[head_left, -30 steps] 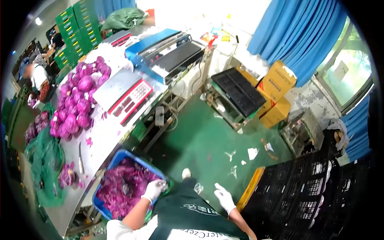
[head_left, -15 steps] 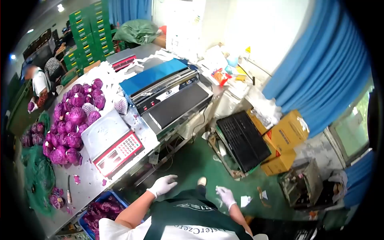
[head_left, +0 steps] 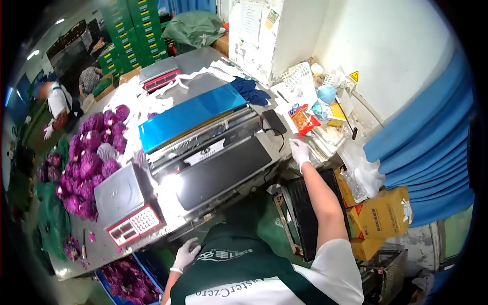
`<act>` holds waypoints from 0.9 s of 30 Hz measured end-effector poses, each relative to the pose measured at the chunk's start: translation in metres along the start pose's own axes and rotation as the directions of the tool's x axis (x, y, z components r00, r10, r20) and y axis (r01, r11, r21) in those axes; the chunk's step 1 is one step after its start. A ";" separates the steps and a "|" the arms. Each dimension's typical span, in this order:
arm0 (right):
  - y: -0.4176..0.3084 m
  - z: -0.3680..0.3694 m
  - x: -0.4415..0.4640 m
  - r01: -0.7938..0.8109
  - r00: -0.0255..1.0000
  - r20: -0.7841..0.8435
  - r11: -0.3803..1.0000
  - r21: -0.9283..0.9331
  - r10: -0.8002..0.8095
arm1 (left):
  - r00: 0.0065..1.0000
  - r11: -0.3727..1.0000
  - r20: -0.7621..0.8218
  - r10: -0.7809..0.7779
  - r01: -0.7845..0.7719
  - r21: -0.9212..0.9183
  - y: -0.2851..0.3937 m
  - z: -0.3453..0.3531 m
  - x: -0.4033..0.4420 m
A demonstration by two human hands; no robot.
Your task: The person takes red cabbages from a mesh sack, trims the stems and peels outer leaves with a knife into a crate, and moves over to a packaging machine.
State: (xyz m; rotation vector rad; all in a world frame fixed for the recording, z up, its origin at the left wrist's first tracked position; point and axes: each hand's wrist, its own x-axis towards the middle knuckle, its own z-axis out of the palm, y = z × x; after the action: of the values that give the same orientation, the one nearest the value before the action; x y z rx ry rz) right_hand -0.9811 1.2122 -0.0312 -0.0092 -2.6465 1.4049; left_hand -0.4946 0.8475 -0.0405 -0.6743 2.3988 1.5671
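My right hand [head_left: 300,152], in a white glove, reaches out to the right end of the wrapping machine [head_left: 218,173]. Its fingers look loosely bent and nothing shows in them; whether it touches the table edge I cannot tell. Just beyond it lie a red-and-clear packet [head_left: 304,121] and a stack of clear plastic [head_left: 325,145]. My left hand [head_left: 187,253], also gloved, hangs low by my apron with fingers apart, holding nothing. A blue crate [head_left: 157,269] of purple cabbage leaves [head_left: 127,282] stands to its left.
Purple cabbages [head_left: 90,163] are heaped on the table beside a red-framed scale [head_left: 134,223]. A knife [head_left: 84,246] lies near the front. Cardboard boxes [head_left: 381,213] and a black crate [head_left: 305,218] stand at right. Another person [head_left: 60,101] works at far left.
My right hand has risen from low over the floor to the machine's right end. My left hand has dropped down and left. The view has shifted closer to the machine.
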 end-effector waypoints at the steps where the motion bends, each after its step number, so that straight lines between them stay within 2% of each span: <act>1: -0.002 0.010 0.024 0.025 1.000 0.003 0.996 -0.087 -0.025 | 0.999 0.999 -0.007 -0.037 0.037 -0.026 -0.014 0.001 0.015; 3: -0.008 0.029 0.058 -0.077 0.996 0.044 0.996 -0.038 0.078 | 0.994 0.992 0.009 -0.109 0.109 -0.055 -0.022 0.001 0.029; 5: 0.005 0.051 0.099 -0.015 0.997 0.071 0.969 -0.246 0.033 | 0.994 0.994 -0.030 -0.105 0.105 -0.006 -0.023 0.001 0.038; 6: 0.006 0.061 0.116 -0.036 0.992 0.106 0.941 -0.335 0.076 | 0.983 0.985 -0.074 -0.171 0.171 -0.004 -0.009 0.001 0.039; 7: -0.014 0.060 0.119 -0.058 0.983 0.130 0.885 -0.462 0.132 | 0.973 0.977 -0.126 -0.195 0.182 -0.111 0.003 0.001 0.037; 9: -0.027 0.070 0.133 -0.124 0.952 0.169 0.829 -0.545 0.254 | 0.932 0.958 -0.252 -0.261 0.219 -0.185 0.001 0.004 0.032; 11: -0.015 0.094 0.150 -0.059 0.948 0.195 0.742 -0.668 0.250 | 0.875 0.923 -0.339 -0.347 0.253 -0.290 -0.020 0.019 0.029; 13: -0.028 0.103 0.150 -0.063 0.941 0.197 0.713 -0.698 0.276 | 0.847 0.894 -0.304 -0.436 0.370 -0.252 -0.037 0.036 0.026; 14: -0.019 0.110 0.152 -0.033 0.952 0.198 0.719 -0.694 0.235 | 0.832 0.862 -0.303 -0.464 0.347 -0.369 -0.065 0.054 0.026; 15: -0.014 0.111 0.151 -0.006 0.961 0.197 0.723 -0.691 0.196 | 0.824 0.847 -0.307 -0.477 0.339 -0.409 -0.057 0.069 0.031; 17: -0.010 0.106 0.154 0.028 0.954 0.234 0.725 -0.689 0.186 | 0.831 0.756 -0.159 -0.532 0.382 -0.532 -0.041 0.095 0.036; 18: -0.013 0.105 0.156 0.043 0.953 0.249 0.731 -0.681 0.176 | 0.842 0.786 -0.159 -0.516 0.391 -0.479 -0.057 0.114 0.045; 19: -0.011 0.106 0.159 0.054 0.953 0.254 0.736 -0.675 0.163 | 0.854 0.772 -0.144 -0.500 0.365 -0.520 -0.063 0.128 0.056; 21: -0.015 0.102 0.159 0.044 0.957 0.246 0.765 -0.643 0.152 | 0.870 0.807 -0.135 -0.474 0.368 -0.461 -0.056 0.141 0.078; 23: -0.010 0.103 0.162 0.045 0.962 0.241 0.794 -0.606 0.130 | 0.843 0.803 -0.166 -0.512 0.401 -0.440 0.012 0.134 0.097; 24: -0.011 0.101 0.162 0.054 0.964 0.241 0.799 -0.599 0.116 | 0.853 0.837 -0.220 -0.473 0.357 -0.415 0.005 0.138 0.105; 27: -0.003 0.101 0.163 0.095 0.972 0.229 0.825 -0.557 0.043 | 0.838 0.826 -0.255 -0.483 0.338 -0.452 -0.004 0.140 0.121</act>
State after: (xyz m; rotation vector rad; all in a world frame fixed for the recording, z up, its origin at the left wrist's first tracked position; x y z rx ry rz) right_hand -1.1551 1.1396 -0.0639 0.1350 -3.1420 0.5840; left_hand -0.6101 0.9401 -0.1513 -1.5785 1.9398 1.8490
